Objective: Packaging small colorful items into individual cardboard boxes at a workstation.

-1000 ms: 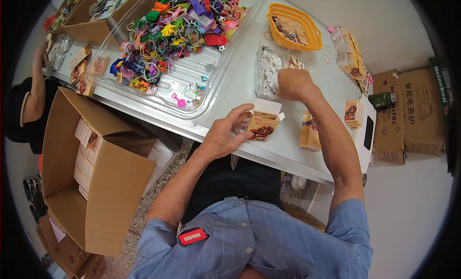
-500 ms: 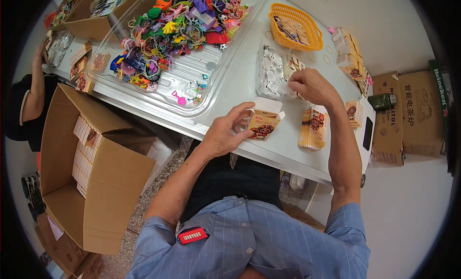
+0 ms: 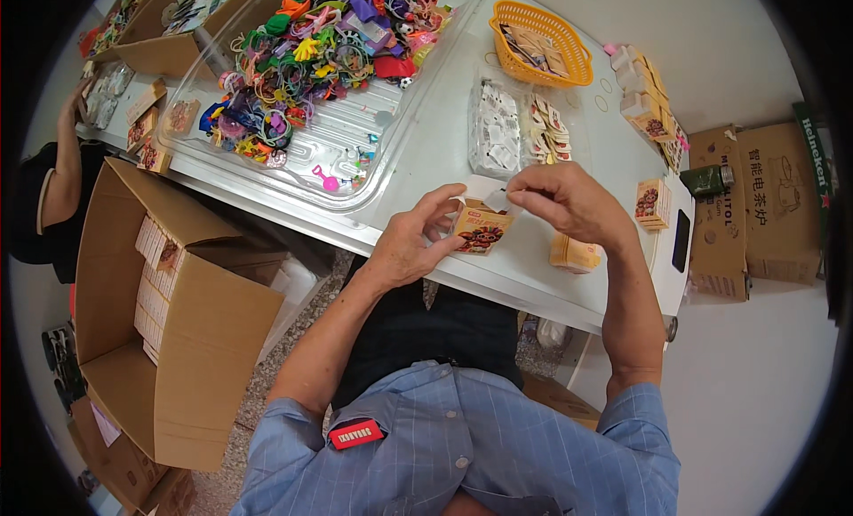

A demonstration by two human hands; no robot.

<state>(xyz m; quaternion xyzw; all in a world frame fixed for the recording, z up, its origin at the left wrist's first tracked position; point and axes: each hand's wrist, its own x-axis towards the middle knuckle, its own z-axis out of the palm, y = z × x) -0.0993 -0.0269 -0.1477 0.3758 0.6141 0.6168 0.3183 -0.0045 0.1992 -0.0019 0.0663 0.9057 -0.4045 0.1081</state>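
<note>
My left hand (image 3: 416, 236) is closed around a small printed carton (image 3: 482, 228), yellow-orange with a dark picture on its front. The carton's top is open and its pale flap stands up at the back. Just over that opening, my right hand (image 3: 569, 202) pinches a small whitish packet (image 3: 500, 200), partly hidden by the fingers. Behind the hands lie a clear tray of white packets (image 3: 497, 130) and a pile of cream-and-red pieces (image 3: 549, 132). A stack of flat cartons (image 3: 575, 254) sits below my right wrist, partly covered by it.
A large clear tub (image 3: 355, 201) of colourful small toys fills the table's left side. A yellow basket (image 3: 582, 72) stands at the back. More cartons (image 3: 653, 205) and a dark phone (image 3: 681, 241) are on the right. An open cardboard box (image 3: 213, 356) stands left; another person's arm (image 3: 64, 178) is beyond.
My right hand has come from the packet tray toward me and left, and now holds a packet at the carton's opening. My left hand keeps the carton in nearly the same place.
</note>
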